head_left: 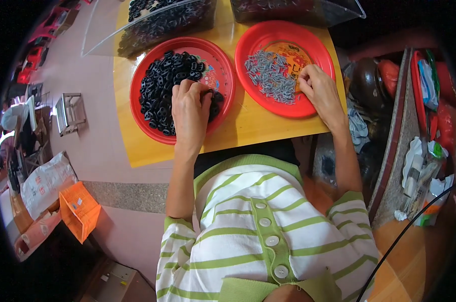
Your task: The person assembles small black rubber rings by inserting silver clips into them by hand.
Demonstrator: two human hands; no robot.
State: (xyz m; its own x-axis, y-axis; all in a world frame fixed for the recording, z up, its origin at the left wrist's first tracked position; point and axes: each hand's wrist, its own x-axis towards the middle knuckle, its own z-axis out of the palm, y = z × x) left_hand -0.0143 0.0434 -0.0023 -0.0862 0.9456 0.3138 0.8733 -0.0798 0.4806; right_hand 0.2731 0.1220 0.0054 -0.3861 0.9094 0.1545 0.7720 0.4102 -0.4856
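Observation:
Two round red plates stand side by side on a yellow table. The left plate [136, 100] holds a heap of small black oval plastic pieces [162, 83] with holes in them. My left hand [190, 113] is over its right part, fingers bent and pinched around one of the black pieces. In the right plate [248, 38] lies a pile of small grey screw-like pins [273, 75]. At this plate's right side my right hand [319, 93] has thumb and forefinger pressed together beside the pile. Whatever it grips is too small to make out.
Behind the plates, clear plastic bins [170, 27] hold more black pieces. The yellow table's [128, 146] near edge lies close to my waist. A metal stool [71, 113] and an orange basket [79, 209] stand to the left. Bags and jars [366, 78] crowd the right side.

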